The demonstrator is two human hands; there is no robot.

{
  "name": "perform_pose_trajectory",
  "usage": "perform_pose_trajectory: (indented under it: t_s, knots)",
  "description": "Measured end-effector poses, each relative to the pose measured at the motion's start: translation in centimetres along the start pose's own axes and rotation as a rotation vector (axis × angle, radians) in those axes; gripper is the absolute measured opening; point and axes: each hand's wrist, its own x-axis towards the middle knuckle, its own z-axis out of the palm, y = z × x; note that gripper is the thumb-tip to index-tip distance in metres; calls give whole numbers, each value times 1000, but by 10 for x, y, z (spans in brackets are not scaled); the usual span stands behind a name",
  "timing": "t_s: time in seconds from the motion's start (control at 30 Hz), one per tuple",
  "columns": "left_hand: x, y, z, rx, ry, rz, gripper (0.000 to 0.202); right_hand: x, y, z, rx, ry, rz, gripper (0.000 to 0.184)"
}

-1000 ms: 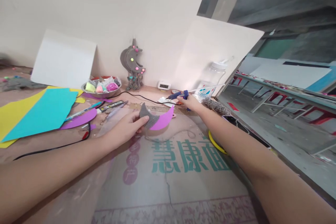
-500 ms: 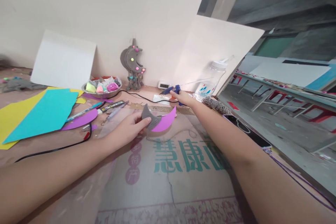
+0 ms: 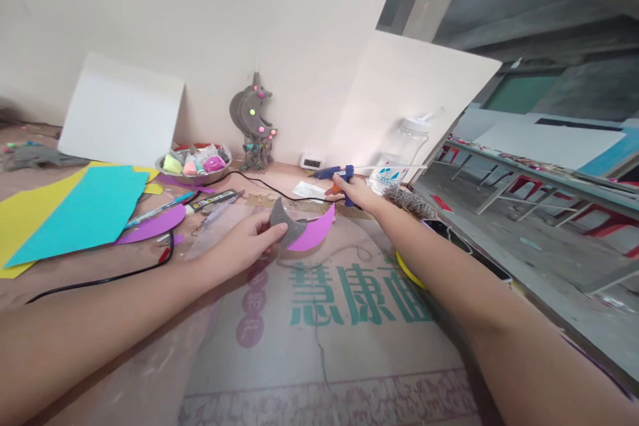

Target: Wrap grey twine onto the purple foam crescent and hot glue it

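Note:
Between the thumb and fingers of my left hand (image 3: 262,234) is a crescent moon cutout (image 3: 315,231), purple at its right end and wrapped in grey yarn at its left. A loose grey strand trails from it over the plastic sheet (image 3: 279,359). My right hand (image 3: 358,192), reaching to the back of the table, is closed on a blue glue gun (image 3: 335,173) with an orange trigger. A clear glue stick (image 3: 389,167) pokes out behind the gun toward the right. Its nozzle points left, above a white paper scrap (image 3: 309,191).
A grey moon ornament (image 3: 253,121) leans on the wall beside a bowl of clay packets (image 3: 194,165). Coloured sheets (image 3: 82,213) and a cutter (image 3: 214,200) lie left. A bottle (image 3: 399,150), yarn ball (image 3: 410,201) and phone (image 3: 469,249) are right.
My right hand has lifted the glue gun slightly and shifted it to the right. A yellow curved thing now shows beside my right forearm. My left hand keeps its hold on the crescent.

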Motion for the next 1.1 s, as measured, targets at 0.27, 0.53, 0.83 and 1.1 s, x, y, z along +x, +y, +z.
perform_pose_trajectory:
  t_s: [0.27, 0.53, 0.83, 1.1]
  knots:
    - [1, 2, -1, 77, 15, 34, 27, 24, -11, 16, -38, 22, -37, 48]
    - [2, -1, -1, -11, 6, 21, 30, 17, -4, 9, -226, 125, -9, 38]
    - [2, 0, 0, -172, 100, -53, 32, -8, -14, -7, -362, 130, -45, 33]
    - [3, 1, -5, -153, 151, -45, 36, -97, -46, 4, -419, 69, -359, 39]
